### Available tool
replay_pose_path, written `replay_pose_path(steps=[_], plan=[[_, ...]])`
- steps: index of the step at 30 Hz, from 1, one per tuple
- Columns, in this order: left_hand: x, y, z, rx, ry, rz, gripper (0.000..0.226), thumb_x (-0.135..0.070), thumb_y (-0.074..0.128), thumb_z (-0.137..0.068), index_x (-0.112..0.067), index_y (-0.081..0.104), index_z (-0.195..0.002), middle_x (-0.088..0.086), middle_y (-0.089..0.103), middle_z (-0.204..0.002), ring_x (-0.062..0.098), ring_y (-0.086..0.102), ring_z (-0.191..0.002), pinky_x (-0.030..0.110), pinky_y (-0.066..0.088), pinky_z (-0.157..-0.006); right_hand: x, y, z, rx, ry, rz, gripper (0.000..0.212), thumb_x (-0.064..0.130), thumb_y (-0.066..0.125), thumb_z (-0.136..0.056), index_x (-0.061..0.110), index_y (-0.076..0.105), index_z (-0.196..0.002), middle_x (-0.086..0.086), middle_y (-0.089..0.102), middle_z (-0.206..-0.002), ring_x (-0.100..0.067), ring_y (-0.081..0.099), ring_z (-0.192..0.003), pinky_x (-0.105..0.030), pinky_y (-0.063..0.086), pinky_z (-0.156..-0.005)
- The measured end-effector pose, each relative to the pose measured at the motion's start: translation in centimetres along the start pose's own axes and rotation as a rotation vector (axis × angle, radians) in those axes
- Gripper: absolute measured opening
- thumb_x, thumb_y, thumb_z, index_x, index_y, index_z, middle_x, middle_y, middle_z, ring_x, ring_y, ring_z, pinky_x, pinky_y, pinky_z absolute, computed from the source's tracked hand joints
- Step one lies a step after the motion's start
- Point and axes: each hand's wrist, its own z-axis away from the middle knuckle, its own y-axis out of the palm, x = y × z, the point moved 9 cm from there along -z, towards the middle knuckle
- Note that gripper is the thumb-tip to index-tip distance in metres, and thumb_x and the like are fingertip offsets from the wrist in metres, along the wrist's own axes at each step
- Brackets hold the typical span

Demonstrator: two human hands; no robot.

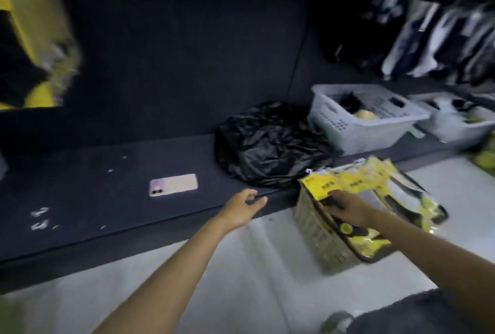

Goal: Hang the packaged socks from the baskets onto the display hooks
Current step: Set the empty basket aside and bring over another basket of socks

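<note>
My right hand (pixel 348 209) grips a fanned stack of yellow-and-black sock packages (pixel 356 199) below the front of the dark shelf (pixel 107 199), its fingers curled over the top of the stack. My left hand (pixel 245 207) hovers empty at the shelf's front edge, fingers loosely spread. Two grey plastic baskets stand on the shelf at the right: the nearer basket (pixel 361 130) holds a few dark and pale items, the farther basket (pixel 455 124) is partly cut off. Hung sock packages (pixel 442 33) fill the display at the upper right, blurred.
A crumpled black plastic bag (pixel 270 146) lies on the shelf left of the baskets. A pink phone (pixel 173 185) lies flat on the shelf to the left. Small scraps (pixel 40 217) dot the shelf's left end. Pale floor (pixel 241 280) spreads below.
</note>
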Motion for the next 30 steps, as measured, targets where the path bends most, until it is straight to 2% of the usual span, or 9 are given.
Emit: replay_pose_path(steps=[3,6,8,11,14,19,23,27,30], plan=[[-0.9,8.7,-2.4,0.109,-0.035,0.053,0.020,-0.038,0.053,-0.094,-0.020,0.055,-0.104,-0.003,0.055,-0.105,0.015,0.052,-0.107,0.023,0.038,-0.082,-6.8,1.7,1.8,0.043,0.054,0.094,0.054,0.032,0.063,-0.090,0.011,0.047,-0.137,-0.011,0.054,-0.135,-0.024,0.052,-0.125,-0.024,0.036,-0.095],[-0.7,15.8,-3.5,0.243,-0.111,0.099,0.043,-0.046,0.047,-0.094,-0.014,0.052,-0.123,0.003,0.053,-0.124,0.017,0.051,-0.118,0.024,0.038,-0.092,-11.7,3.9,2.3,0.144,0.097,0.147,0.078,0.043,0.060,-0.090,0.014,0.021,-0.151,-0.003,0.023,-0.157,-0.018,0.028,-0.142,-0.025,0.026,-0.109],[-0.5,19.1,-4.3,0.290,-0.164,0.125,0.050,-0.056,0.039,-0.092,-0.019,0.050,-0.123,0.003,0.048,-0.125,0.019,0.053,-0.113,0.027,0.039,-0.090,-13.2,4.1,2.2,0.148,0.094,0.197,0.080,0.052,0.054,-0.091,0.024,0.011,-0.153,0.004,0.006,-0.161,-0.018,0.012,-0.148,-0.033,0.019,-0.116],[-0.1,22.7,-6.5,0.321,-0.300,0.234,0.056,-0.048,0.038,-0.097,-0.014,0.038,-0.141,0.002,0.048,-0.133,0.021,0.058,-0.109,0.032,0.047,-0.090,-14.4,4.3,1.5,0.116,0.066,0.260,0.078,0.058,0.047,-0.091,0.034,0.004,-0.153,0.006,-0.006,-0.161,-0.019,0.000,-0.149,-0.041,0.011,-0.119],[0.3,25.1,-8.5,0.286,-0.460,0.422,0.054,-0.045,0.042,-0.097,-0.008,0.043,-0.138,0.010,0.053,-0.134,0.026,0.060,-0.109,0.033,0.051,-0.082,-15.3,5.6,0.8,0.135,0.036,0.280,0.082,0.060,0.046,-0.091,0.036,-0.004,-0.152,0.005,-0.015,-0.160,-0.020,-0.008,-0.149,-0.043,0.009,-0.119],[1.1,26.2,-10.3,0.128,-0.495,0.525,0.039,-0.025,0.048,-0.099,0.007,0.056,-0.119,0.017,0.063,-0.102,0.021,0.060,-0.068,0.029,0.054,-0.061,-14.5,6.0,-0.6,0.133,0.026,0.289,0.077,0.061,0.043,-0.091,0.040,-0.001,-0.151,0.001,-0.015,-0.160,-0.026,-0.012,-0.148,-0.049,0.011,-0.117],[1.8,26.0,-10.5,0.094,-0.491,0.541,0.034,-0.026,0.050,-0.098,0.005,0.057,-0.109,0.018,0.063,-0.091,0.021,0.057,-0.062,0.021,0.051,-0.045,-14.1,6.0,-0.4,0.129,0.024,0.325,0.075,0.063,0.041,-0.091,0.042,0.001,-0.151,0.001,-0.012,-0.161,-0.027,-0.008,-0.148,-0.048,0.013,-0.116],[3.2,24.2,-9.0,0.093,-0.487,0.567,0.031,-0.026,0.048,-0.098,0.003,0.056,-0.103,0.012,0.062,-0.079,0.019,0.058,-0.063,0.020,0.048,-0.046,-11.5,5.4,-0.5,0.093,-0.031,0.388,0.068,0.066,0.038,-0.090,0.045,0.014,-0.149,0.000,0.004,-0.160,-0.027,0.006,-0.147,-0.046,0.012,-0.116],[5.2,20.5,-6.8,0.094,-0.464,0.529,0.033,-0.028,0.048,-0.098,0.002,0.058,-0.104,0.011,0.064,-0.080,0.018,0.058,-0.064,0.019,0.049,-0.047,-7.6,6.4,-0.6,0.103,-0.104,0.349,0.063,0.067,0.035,-0.090,0.047,0.019,-0.148,0.000,0.002,-0.160,-0.027,0.004,-0.146,-0.046,0.008,-0.116]])
